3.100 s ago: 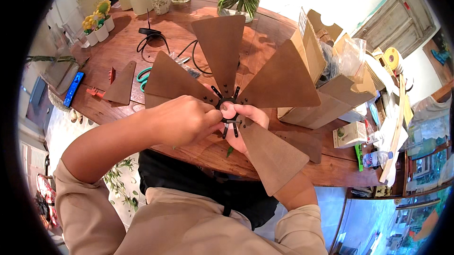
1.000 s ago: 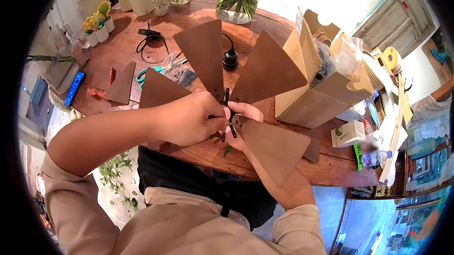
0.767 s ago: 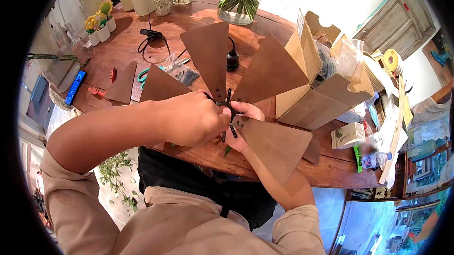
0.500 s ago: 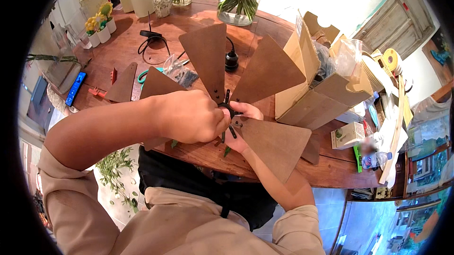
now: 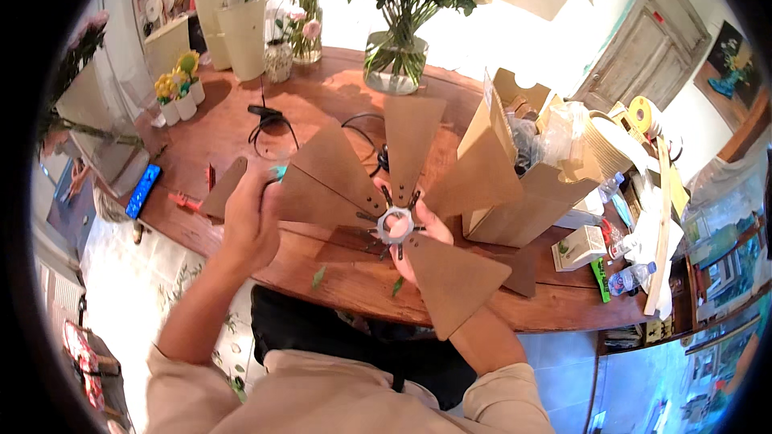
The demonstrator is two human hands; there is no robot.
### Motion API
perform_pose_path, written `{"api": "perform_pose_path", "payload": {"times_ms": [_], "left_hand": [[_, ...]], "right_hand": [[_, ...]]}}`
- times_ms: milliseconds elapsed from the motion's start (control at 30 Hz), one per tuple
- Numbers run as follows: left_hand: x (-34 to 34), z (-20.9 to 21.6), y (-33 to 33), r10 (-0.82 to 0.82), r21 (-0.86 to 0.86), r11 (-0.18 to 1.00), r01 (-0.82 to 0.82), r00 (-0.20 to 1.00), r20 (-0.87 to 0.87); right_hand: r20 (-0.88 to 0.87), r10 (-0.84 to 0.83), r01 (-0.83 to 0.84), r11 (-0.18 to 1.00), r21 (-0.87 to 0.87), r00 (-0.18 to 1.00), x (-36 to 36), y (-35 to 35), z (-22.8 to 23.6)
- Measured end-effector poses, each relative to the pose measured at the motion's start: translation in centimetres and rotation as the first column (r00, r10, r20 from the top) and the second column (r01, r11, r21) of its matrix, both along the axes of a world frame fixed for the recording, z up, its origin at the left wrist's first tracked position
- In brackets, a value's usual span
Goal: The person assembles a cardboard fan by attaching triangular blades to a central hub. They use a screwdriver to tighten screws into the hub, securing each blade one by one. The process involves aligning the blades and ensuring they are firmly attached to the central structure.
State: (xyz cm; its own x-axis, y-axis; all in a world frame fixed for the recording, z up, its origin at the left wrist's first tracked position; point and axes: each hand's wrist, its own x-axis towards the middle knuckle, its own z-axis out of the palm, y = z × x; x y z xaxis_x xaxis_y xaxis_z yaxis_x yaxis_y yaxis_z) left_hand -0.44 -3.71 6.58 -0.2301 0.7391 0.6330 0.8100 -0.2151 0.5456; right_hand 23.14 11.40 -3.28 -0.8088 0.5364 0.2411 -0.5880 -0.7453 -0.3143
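Centrally, right hand [image 5: 434, 229] grips dark spoked ring [image 5: 384, 220] from behind, partly hidden; centre-left, left hand [image 5: 251, 221] half-curled at brown triangular blade [image 5: 312, 199], hold unclear.

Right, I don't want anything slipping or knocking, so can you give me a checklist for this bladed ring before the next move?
1. Ring supported: ok; the right hand holds it from beneath.
2. Left blade steadied: cannot tell; the left hand is at its outer end, but its grip is unclear.
3. Blades all the way round: not ok; the near side has a gap with a bare black prong.
4. Fasteners tight: cannot tell; too small.
5. Right blade clear of the cardboard box: cannot tell; they overlap in view.
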Motion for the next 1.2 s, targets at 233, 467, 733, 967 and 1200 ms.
{"api": "perform_pose_path", "payload": {"times_ms": [233, 467, 733, 967, 1200], "left_hand": [[2.8, -6.6, 1.0, -0.057, 0.053, 0.998, 0.034, 0.153, 0.987], [1.4, -7.5, 4.8, -0.077, 0.055, 0.987, 0.151, 0.144, 0.987], [-0.2, -7.8, 7.8, -0.015, -0.062, 0.958, 0.282, 0.262, 0.965], [-0.4, -9.0, 7.7, -0.01, -0.06, 0.964, 0.26, 0.261, 0.965], [-1.1, -8.7, 6.6, -0.049, 0.003, 0.981, 0.196, 0.233, 0.971]], "right_hand": [[0.154, -0.152, 0.175, 0.973, -0.151, 0.976, -2.1, -4.8, -0.7], [0.568, -0.575, 0.05, 0.728, 0.684, 0.589, 5.8, -6.3, 1.5], [-0.265, -0.958, -0.835, -0.056, 0.548, -0.109, 17.6, -5.8, 5.9], [-0.094, -0.992, -0.77, 0.004, 0.638, -0.083, 20.2, -4.9, 3.8], [-0.472, -0.873, -0.746, -0.396, 0.536, 0.124, 20.2, -3.6, 3.0]]}}
